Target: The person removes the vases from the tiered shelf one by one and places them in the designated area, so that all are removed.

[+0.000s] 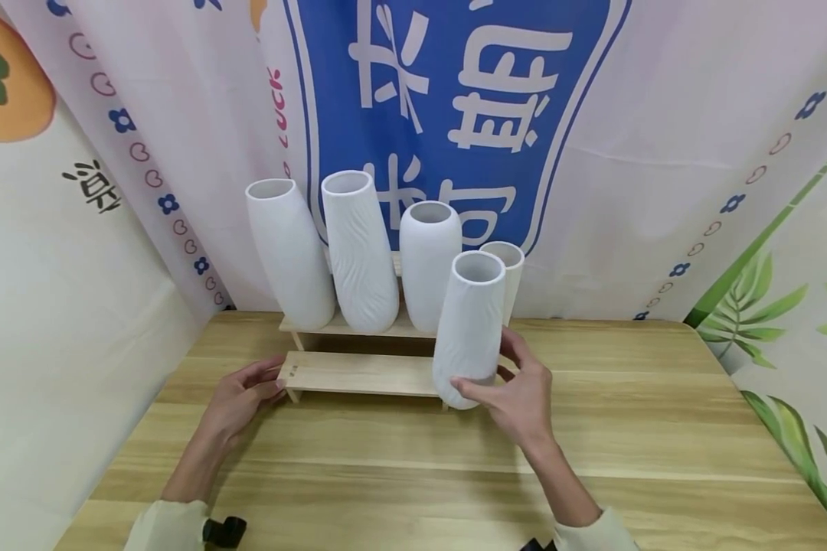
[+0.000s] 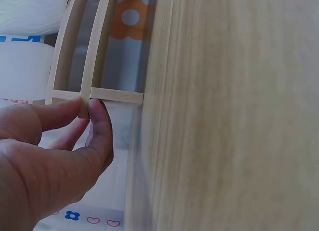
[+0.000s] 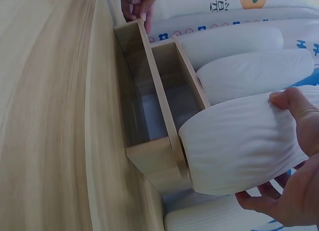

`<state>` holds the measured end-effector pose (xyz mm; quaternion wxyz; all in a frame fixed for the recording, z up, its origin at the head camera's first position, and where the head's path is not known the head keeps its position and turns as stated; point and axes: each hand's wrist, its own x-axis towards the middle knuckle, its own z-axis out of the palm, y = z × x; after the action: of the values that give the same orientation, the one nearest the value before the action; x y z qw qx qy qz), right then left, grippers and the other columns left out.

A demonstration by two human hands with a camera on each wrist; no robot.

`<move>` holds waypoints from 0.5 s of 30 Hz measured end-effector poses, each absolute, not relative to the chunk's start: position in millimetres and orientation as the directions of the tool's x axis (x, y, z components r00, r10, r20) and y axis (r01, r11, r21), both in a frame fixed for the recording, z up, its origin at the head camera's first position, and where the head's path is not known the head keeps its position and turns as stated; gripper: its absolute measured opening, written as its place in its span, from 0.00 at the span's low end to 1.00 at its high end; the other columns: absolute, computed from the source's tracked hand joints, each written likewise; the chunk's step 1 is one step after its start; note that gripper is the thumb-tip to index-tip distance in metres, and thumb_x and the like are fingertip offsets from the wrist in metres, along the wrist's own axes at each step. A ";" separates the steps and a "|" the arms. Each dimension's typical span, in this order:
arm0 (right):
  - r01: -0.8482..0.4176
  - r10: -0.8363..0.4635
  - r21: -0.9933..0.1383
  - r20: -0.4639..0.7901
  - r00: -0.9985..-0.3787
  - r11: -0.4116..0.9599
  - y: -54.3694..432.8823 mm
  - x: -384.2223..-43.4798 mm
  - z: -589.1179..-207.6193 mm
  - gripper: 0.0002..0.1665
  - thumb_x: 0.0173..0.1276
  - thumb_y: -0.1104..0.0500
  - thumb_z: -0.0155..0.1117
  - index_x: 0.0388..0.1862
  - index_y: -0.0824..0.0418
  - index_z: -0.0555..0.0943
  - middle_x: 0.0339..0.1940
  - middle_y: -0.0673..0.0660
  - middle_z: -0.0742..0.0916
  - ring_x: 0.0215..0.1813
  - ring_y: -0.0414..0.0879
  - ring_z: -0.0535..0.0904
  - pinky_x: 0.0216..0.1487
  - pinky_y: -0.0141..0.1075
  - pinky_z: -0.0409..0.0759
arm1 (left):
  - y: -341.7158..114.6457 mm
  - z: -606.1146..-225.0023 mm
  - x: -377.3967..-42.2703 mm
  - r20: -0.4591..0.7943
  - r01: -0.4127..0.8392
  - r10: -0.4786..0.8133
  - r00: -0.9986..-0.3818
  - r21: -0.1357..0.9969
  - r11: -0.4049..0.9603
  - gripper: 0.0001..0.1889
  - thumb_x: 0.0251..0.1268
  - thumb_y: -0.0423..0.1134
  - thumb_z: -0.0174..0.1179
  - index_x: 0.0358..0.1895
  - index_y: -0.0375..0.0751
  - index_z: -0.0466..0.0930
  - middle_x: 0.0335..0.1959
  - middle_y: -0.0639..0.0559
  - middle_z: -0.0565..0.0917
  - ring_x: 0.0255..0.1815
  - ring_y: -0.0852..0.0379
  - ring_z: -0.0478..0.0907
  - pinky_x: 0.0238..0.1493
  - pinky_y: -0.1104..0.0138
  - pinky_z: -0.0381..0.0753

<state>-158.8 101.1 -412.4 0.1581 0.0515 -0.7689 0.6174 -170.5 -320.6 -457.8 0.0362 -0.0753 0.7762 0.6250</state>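
Observation:
A white ribbed vase (image 1: 470, 329) stands at the right end of the front, lower board (image 1: 358, 373) of a stepped wooden rack. My right hand (image 1: 526, 394) grips this vase low down, thumb in front and fingers round its far side. In the right wrist view the base of the vase (image 3: 239, 141) meets the board's end; whether it bears full weight there I cannot tell. At the rack's other end, my left hand (image 1: 237, 398) pinches the tip of the lower board between thumb and fingers, as the left wrist view shows closely (image 2: 84, 104).
Along the rear step stand a plain tall vase (image 1: 291, 256), a wavy-patterned vase (image 1: 361, 256) and a rounder vase (image 1: 429, 268). Another vase (image 1: 513, 264) is partly hidden behind the held one. A printed curtain (image 1: 634, 229) hangs behind the wooden table (image 1: 648, 428).

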 end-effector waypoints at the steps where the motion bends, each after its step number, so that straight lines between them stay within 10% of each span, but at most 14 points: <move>1: -0.272 0.124 -0.934 0.306 -0.944 0.233 104.7 -159.3 -412.2 0.49 0.45 0.63 0.93 0.69 0.56 0.82 0.64 0.60 0.87 0.62 0.56 0.84 0.64 0.58 0.89 | -320.5 -457.8 -170.5 -0.151 -0.163 -0.072 -0.986 0.964 0.210 0.30 0.79 0.28 0.59 0.81 0.30 0.65 0.65 0.42 0.82 0.51 0.71 0.85 0.57 0.75 0.89; 9: -0.232 0.209 -0.929 0.297 -0.932 0.288 135.1 -165.0 -408.7 0.49 0.46 0.64 0.93 0.69 0.61 0.81 0.63 0.61 0.87 0.62 0.52 0.82 0.66 0.55 0.88 | -320.1 -458.6 -170.5 -0.160 -0.173 -0.077 -0.984 0.959 0.225 0.30 0.79 0.28 0.60 0.81 0.29 0.65 0.67 0.39 0.81 0.50 0.72 0.84 0.56 0.76 0.89; 15: -0.197 0.292 -0.922 0.299 -0.908 0.332 156.2 -169.0 -408.9 0.49 0.47 0.63 0.92 0.70 0.60 0.81 0.62 0.57 0.87 0.60 0.43 0.81 0.57 0.25 0.88 | -320.1 -459.2 -171.1 -0.171 -0.185 -0.082 -0.982 0.958 0.220 0.30 0.80 0.28 0.59 0.81 0.30 0.65 0.70 0.34 0.78 0.49 0.72 0.84 0.56 0.76 0.89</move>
<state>-169.0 156.2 -408.9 0.2120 -0.0300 -0.7882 0.5770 -171.1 -320.1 -459.2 0.0417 -0.0854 0.7798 0.6188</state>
